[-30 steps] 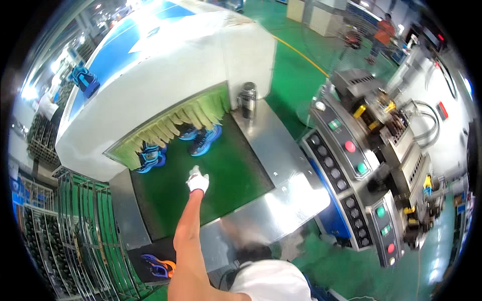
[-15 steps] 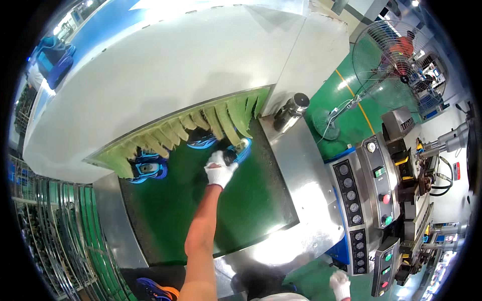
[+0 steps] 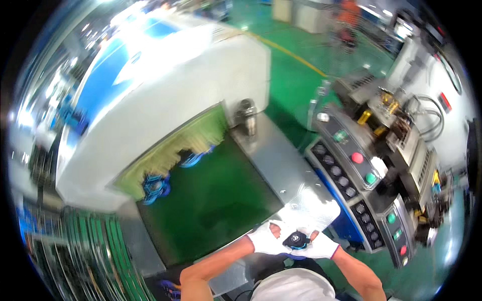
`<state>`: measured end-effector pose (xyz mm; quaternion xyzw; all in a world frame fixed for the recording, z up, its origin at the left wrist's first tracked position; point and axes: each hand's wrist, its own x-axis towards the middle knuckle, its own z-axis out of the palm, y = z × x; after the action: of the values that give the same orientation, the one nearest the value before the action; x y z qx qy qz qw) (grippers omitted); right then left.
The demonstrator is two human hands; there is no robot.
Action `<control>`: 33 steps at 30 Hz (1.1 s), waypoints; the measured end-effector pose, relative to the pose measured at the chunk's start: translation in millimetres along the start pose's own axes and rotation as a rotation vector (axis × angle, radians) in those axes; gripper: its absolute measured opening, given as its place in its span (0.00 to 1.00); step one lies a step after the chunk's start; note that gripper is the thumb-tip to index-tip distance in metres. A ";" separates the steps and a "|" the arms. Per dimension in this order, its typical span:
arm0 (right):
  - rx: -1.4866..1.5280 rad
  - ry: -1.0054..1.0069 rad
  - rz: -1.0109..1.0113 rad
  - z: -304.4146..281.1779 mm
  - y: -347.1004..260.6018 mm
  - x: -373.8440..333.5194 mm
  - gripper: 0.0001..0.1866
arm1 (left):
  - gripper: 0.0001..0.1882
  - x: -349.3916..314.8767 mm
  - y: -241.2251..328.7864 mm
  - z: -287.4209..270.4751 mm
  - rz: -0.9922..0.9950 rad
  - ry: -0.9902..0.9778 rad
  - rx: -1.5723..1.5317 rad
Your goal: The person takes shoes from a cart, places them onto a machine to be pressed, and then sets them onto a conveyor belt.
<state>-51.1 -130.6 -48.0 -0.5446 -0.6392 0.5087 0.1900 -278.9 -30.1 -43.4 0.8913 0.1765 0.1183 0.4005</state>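
Note:
Both my hands wear white gloves with fingertips bare, and they meet in front of my body over the machine's near metal edge. Between them is a black and blue shoe [image 3: 297, 240], partly covered by the fingers. My left hand [image 3: 267, 238] closes on its left side, and my right hand [image 3: 320, 246] grips the right side. Farther off on the green conveyor belt [image 3: 216, 200], a blue shoe [image 3: 155, 188] sits at the left. Another blue and black shoe [image 3: 192, 159] lies partly under the yellow-green strip curtain [image 3: 173, 150].
A large white machine housing [image 3: 165, 90] rises behind the curtain. A steel flask [image 3: 247, 116] stands on the metal side ledge. To the right are control panels [image 3: 346, 145] with buttons and press machinery. Metal racks [image 3: 95, 246] stand at the left.
My left hand has drawn back from the belt with the rightmost shoe. My right hand has come up to it. The view has turned right and is blurred.

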 end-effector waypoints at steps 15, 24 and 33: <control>1.608 0.706 -0.222 -154.0 51.8 -209.4 0.38 | 0.30 264.1 87.0 -40.7 0.063 0.591 0.029; 1.748 0.844 -0.354 -218.2 58.4 -243.4 0.37 | 0.32 382.5 84.5 -10.7 -0.090 0.512 -0.230; 1.811 1.092 -0.303 -190.0 92.8 -208.2 0.07 | 0.35 455.1 47.8 -37.0 -0.044 0.534 -0.357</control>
<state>216.6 -241.9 15.1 -0.2698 0.0872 0.4525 0.8455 132.7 151.6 48.5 0.7404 0.2711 0.3682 0.4927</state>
